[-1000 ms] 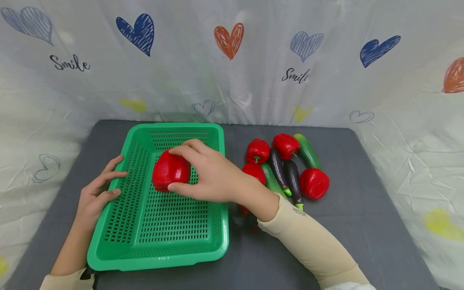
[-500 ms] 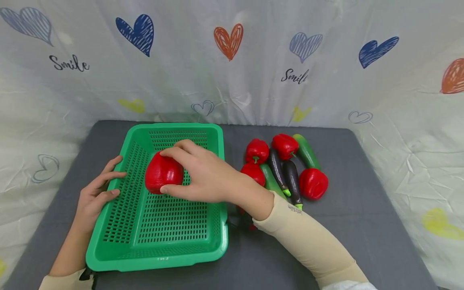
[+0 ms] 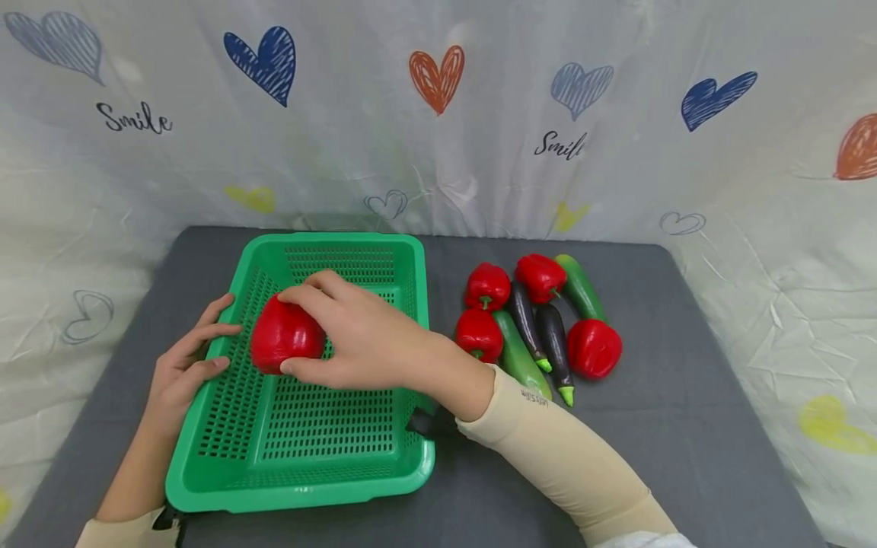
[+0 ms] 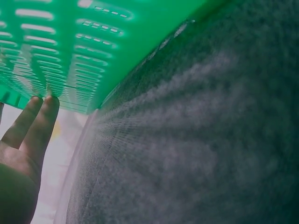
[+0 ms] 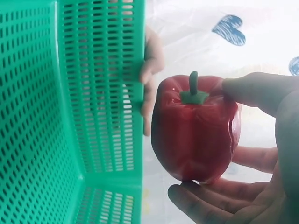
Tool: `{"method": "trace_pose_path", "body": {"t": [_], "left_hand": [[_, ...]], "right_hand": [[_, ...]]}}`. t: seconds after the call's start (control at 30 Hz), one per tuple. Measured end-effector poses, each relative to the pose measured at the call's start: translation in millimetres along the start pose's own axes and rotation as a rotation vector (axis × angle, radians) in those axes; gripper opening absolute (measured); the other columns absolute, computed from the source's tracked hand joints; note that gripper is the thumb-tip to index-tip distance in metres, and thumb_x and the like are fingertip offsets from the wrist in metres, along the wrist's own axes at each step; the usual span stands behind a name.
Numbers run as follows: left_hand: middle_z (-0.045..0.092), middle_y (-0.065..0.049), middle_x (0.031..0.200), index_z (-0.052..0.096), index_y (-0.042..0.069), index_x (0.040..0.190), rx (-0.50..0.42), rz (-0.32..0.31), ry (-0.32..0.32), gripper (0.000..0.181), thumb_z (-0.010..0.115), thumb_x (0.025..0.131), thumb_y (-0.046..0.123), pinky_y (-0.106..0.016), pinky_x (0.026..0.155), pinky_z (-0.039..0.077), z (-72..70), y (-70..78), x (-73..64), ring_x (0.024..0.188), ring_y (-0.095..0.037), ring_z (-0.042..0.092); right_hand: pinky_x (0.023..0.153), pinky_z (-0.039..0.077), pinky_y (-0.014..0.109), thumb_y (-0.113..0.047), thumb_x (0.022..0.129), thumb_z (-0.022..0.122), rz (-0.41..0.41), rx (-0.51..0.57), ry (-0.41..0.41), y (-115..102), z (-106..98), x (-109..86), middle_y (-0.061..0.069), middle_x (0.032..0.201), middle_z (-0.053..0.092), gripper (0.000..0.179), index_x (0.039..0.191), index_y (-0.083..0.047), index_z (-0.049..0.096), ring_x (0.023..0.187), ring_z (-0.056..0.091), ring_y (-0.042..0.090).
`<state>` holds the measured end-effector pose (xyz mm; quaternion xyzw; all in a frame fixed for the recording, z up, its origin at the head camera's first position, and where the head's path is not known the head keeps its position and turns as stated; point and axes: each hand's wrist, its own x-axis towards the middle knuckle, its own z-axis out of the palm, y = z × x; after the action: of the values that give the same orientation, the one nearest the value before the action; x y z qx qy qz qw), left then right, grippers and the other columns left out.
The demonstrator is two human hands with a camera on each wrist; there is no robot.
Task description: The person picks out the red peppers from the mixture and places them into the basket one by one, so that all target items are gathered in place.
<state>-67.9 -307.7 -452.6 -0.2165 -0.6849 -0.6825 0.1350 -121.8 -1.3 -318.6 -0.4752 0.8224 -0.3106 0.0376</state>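
My right hand (image 3: 366, 331) holds a red bell pepper (image 3: 284, 339) above the left part of a green slotted basket (image 3: 301, 498). In the right wrist view, thumb and fingers grip the red bell pepper (image 5: 196, 130) from its sides, its green stem showing. At the basket's left rim is my left hand (image 3: 180, 377), thumb and a finger over the edge, the others along the outside. Two of its fingers (image 4: 39, 126) lie against the slotted wall in the left wrist view. Nothing else shows inside the basket, though the right arm hides part of it.
Right of the basket lie several red bell peppers (image 3: 594, 348), two eggplants (image 3: 553, 342), and green cucumber-like vegetables (image 3: 581, 285) on a dark grey cloth (image 3: 658, 426). Behind hangs a white sheet (image 3: 479, 175) printed with hearts. A dark strap (image 3: 428, 422) shows below the right wrist.
The right hand has carried the red bell pepper leftward and slightly nearer over the basket, towards its left wall. My left hand stays at the rim.
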Motion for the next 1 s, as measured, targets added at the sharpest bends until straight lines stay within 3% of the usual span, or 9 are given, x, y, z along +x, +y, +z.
{"method": "trace_pose_path", "body": {"t": [0.23, 0.47, 0.63, 0.77, 1.0], "left_hand": [[0.040, -0.017, 0.173, 0.060, -0.023, 0.128, 0.067, -0.118, 0.040, 0.038, 0.041, 0.095, -0.020, -0.024, 0.105, 0.039, 0.3, 3.8, 0.4, 0.164, -0.024, 0.027], [0.041, -0.012, 0.173, 0.064, -0.017, 0.131, 0.012, -0.082, 0.018, 0.042, 0.039, 0.097, -0.020, -0.017, 0.087, 0.055, 2.2, 3.6, -0.9, 0.162, -0.024, 0.028], [0.040, -0.013, 0.173, 0.061, -0.020, 0.130, 0.031, -0.111, 0.028, 0.040, 0.038, 0.097, -0.019, -0.019, 0.101, 0.049, 1.2, 2.3, -2.9, 0.163, -0.024, 0.026], [0.037, -0.018, 0.174, 0.058, -0.024, 0.130, 0.030, -0.098, 0.022, 0.039, 0.039, 0.097, -0.020, -0.021, 0.108, 0.043, 0.1, 1.1, -3.4, 0.164, -0.024, 0.025], [0.040, -0.012, 0.173, 0.061, -0.020, 0.131, 0.060, -0.092, 0.020, 0.038, 0.042, 0.098, -0.019, -0.022, 0.078, 0.048, 2.1, 5.3, -2.2, 0.163, -0.021, 0.029]], "right_hand": [[0.090, 0.050, 0.013, -0.042, 0.097, 0.080, -0.004, 0.012, -0.018, -6.1, 11.5, 4.8, 0.003, 0.144, 0.053, 0.071, 0.156, -0.012, 0.052, 0.121, 0.051, 0.005], [0.088, 0.048, 0.012, -0.042, 0.097, 0.079, -0.014, -0.033, -0.063, -10.9, 24.5, 11.1, 0.003, 0.139, 0.054, 0.071, 0.155, -0.012, 0.053, 0.115, 0.050, 0.005], [0.085, 0.048, 0.011, -0.043, 0.097, 0.079, 0.007, -0.042, -0.111, -14.6, 35.3, 13.2, 0.002, 0.137, 0.054, 0.073, 0.157, -0.012, 0.052, 0.112, 0.049, 0.003], [0.084, 0.047, 0.010, -0.044, 0.098, 0.078, 0.015, -0.036, -0.154, -16.7, 42.5, 13.2, 0.002, 0.138, 0.053, 0.073, 0.158, -0.012, 0.050, 0.112, 0.047, 0.002], [0.082, 0.047, 0.009, -0.046, 0.098, 0.078, 0.039, -0.030, -0.205, -15.3, 47.0, 12.4, 0.000, 0.135, 0.053, 0.072, 0.157, -0.014, 0.051, 0.108, 0.047, 0.000]]}}
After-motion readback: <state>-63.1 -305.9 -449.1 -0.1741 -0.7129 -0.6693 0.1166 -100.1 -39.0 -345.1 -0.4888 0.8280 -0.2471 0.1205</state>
